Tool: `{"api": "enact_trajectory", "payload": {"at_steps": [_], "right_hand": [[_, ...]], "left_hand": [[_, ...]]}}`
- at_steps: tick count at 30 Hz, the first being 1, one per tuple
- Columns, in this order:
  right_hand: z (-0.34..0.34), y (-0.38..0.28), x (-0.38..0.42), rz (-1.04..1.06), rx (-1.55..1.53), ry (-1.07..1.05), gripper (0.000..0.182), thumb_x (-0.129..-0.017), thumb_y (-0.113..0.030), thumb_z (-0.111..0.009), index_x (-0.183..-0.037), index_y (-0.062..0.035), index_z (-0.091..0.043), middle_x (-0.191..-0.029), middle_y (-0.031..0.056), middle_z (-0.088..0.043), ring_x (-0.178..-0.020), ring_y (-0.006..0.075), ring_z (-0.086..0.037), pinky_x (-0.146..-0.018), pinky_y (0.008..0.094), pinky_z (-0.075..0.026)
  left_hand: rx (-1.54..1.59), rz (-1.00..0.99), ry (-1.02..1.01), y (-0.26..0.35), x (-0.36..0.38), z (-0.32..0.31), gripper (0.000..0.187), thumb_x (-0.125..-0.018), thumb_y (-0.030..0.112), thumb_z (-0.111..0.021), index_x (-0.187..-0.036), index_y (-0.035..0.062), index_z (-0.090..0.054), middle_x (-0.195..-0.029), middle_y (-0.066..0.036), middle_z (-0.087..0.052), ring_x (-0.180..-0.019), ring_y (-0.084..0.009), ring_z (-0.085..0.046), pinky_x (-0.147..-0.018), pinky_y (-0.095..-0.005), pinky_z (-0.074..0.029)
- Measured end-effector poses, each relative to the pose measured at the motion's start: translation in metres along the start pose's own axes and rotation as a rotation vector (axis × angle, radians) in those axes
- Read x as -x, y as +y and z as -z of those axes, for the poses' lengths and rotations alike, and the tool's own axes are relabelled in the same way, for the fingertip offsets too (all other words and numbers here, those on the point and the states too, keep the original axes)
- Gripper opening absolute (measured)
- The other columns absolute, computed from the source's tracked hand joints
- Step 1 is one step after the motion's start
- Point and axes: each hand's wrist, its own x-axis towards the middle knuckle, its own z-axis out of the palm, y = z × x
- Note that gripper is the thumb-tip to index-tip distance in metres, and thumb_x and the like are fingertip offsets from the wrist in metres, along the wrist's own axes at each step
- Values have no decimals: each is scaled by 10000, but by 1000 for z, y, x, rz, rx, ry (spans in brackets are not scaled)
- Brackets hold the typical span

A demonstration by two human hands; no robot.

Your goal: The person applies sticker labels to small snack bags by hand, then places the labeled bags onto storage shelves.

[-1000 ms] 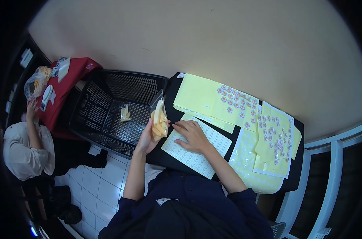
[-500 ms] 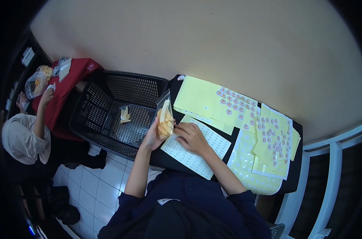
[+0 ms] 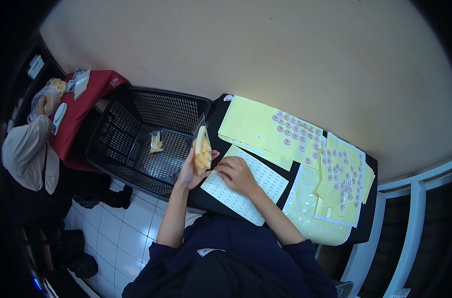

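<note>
My left hand (image 3: 189, 171) is wrapped round a clear plastic bag of pale yellow snack sticks (image 3: 202, 151), held upright between the crate and the sheet. Close beside the bag's lower end is my right hand (image 3: 237, 175), its fingers bent and drawn together near the fingertips of the left. What they pinch, if anything, is too small to make out. Beneath the right hand lies a white sheet of small printed labels (image 3: 253, 191) on the black-covered table.
A black basket crate (image 3: 146, 94) at left holds a small bag of sticks (image 3: 156, 142). Yellow sheets with round stickers (image 3: 295, 130) lie on the table's right. Another person (image 3: 30, 154) reaches into a bag (image 3: 49, 99) by a red-covered table (image 3: 89, 102).
The bag in my left hand has turned more edge-on. My right fingers have moved slightly left and down, closer to it. The other person has reached into the bag at far left.
</note>
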Motion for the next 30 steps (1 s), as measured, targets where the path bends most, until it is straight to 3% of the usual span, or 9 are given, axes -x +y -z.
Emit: {"api": "enact_trajectory", "payload": {"at_steps": [5, 6, 8, 9, 11, 12, 17, 28, 30], "right_hand": [[3, 2, 1, -19, -92, -17, 115, -652, -51, -604, -756, -67, -557, -846, 61, -542, -872, 228, -520, -771, 341, -392], [2, 5, 3, -136, -258, 23, 96, -675, -26, -591, -754, -56, -545, -843, 66, -545, -847, 210, -535, -758, 324, -406], [-1, 16, 7, -253, -418, 70, 84, -698, 0, -578, -752, -45, -532, -839, 71, -547, -823, 193, -549, -744, 307, -419], [-1, 20, 7, -367, -564, 138, 78, -733, 9, -558, -784, -33, -518, -844, 68, -546, -818, 163, -550, -733, 281, -428], [0, 29, 9, -473, -710, 209, 72, -768, 19, -538, -816, -22, -504, -848, 64, -544, -813, 134, -550, -721, 255, -436], [5, 29, 8, -501, -748, 315, 85, -778, 25, -527, -841, -19, -491, -829, 54, -536, -814, 123, -547, -725, 249, -433], [44, 3, -13, -486, -835, 541, 45, -826, -33, -473, -871, -35, -471, -784, 28, -512, -761, 99, -519, -730, 228, -409], [101, -58, -31, -355, -311, 304, 99, -785, -25, -494, -851, -19, -567, -760, 80, -502, -679, 157, -501, -628, 250, -408], [102, -63, -34, -313, -284, 303, 137, -776, -36, -518, -905, -5, -551, -737, 50, -523, -656, 99, -478, -591, 216, -359]], "left_hand": [[6, -16, -1, 0, 2, 1, 532, -891, 449, -211, -1221, 55, -348, -1161, -125, -458, -1124, -227, -414, -846, -364, -430], [5, -14, -5, 0, 2, 0, 532, -891, 449, -211, -1221, 55, -348, -1161, -125, -458, -1124, -227, -414, -846, -364, -430], [-104, -145, 293, 0, 3, -1, 426, -898, 344, -323, -1186, 34, -371, -1118, -123, -480, -1079, -200, -447, -866, -320, -407], [-106, -143, 287, 3, 4, -3, 426, -898, 344, -323, -1186, 34, -371, -1118, -123, -480, -1079, -200, -447, -866, -320, -407], [-581, -345, 257, 11, 7, -6, 310, -882, 199, -407, -1136, 21, -395, -1079, -115, -485, -1028, -159, -470, -874, -285, -389], [-519, -369, 243, 17, 10, -21, 289, -853, 90, -446, -1117, 8, -363, -1079, -104, -465, -984, -139, -480, -853, -271, -394], [-594, -412, 142, 17, 14, -61, 395, -819, 26, -487, -1142, -1, -262, -1114, -99, -431, -991, -154, -466, -837, -266, -392], [-847, -168, -57, 1, 25, -81, 404, -782, 94, -531, -1103, 10, -300, -1041, -112, -445, -977, -132, -440, -830, -269, -372], [-882, -155, -51, 1, 25, -84, 443, -776, 109, -533, -1133, 7, -291, -1048, -125, -441, -989, -146, -438, -841, -284, -370]]}}
